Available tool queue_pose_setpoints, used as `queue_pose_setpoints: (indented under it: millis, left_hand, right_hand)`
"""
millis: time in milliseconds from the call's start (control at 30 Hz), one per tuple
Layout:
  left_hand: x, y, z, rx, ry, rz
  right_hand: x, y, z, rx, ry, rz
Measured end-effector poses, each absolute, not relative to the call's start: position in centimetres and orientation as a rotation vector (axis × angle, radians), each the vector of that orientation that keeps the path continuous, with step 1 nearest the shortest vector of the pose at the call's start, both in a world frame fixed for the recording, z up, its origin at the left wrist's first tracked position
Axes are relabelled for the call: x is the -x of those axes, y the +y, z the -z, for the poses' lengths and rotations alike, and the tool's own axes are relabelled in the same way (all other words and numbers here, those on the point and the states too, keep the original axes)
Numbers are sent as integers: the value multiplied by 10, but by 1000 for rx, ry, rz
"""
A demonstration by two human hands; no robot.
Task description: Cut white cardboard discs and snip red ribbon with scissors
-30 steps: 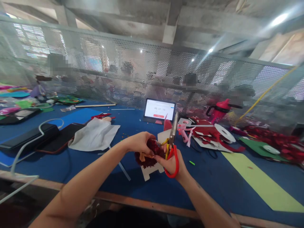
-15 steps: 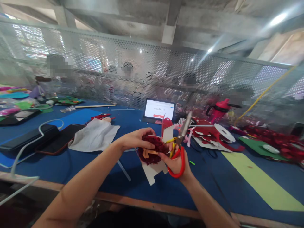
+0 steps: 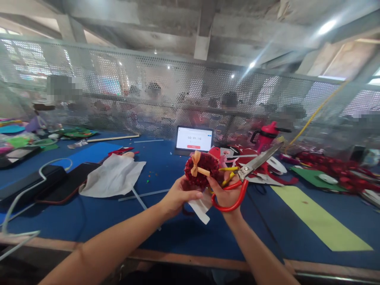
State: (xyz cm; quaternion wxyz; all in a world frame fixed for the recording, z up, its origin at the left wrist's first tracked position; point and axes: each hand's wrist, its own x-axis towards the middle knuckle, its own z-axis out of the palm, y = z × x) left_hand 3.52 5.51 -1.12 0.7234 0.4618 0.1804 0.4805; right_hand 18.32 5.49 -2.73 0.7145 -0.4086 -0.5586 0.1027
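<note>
1. Thing: dark-red sparkly piece (image 3: 207,160), rounded, fuzzy-looking; peach bow (image 3: 195,163) on its upper left, peach strip (image 3: 203,171) running across the front from there.
2. Location: held up over the blue table (image 3: 267,233), in front of the tablet (image 3: 194,137). White card (image 3: 202,209) shows below; can't tell if attached.
3. Left hand (image 3: 177,196): fingers curled, gripping piece at lower left.
4. Right hand (image 3: 228,193): thumb at piece's lower right, also holding red-handled scissors (image 3: 246,170); blades point up-right. Can't tell if yellow parts beside them belong.
5. Vs. half a second ago: piece is higher, bow now upright instead of sideways; left hand now underneath rather than over the top; scissors lean further right.
</note>
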Motion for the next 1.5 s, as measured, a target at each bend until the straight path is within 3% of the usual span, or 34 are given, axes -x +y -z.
queue_pose_setpoints:
  millis: [633, 900, 1500]
  left_hand:
    - [-52, 45, 12, -763, 415, -1309]
    - [-33, 57, -3, -755, 483, -1449]
    - [-7, 66, -19, -776, 576, -1690]
  right_hand:
    - [-150, 37, 33, 1004, -1259, -260]
    - [-170, 24, 29, 805, -1508, -596]
    - [-178, 19, 24, 939, -2056, -702]
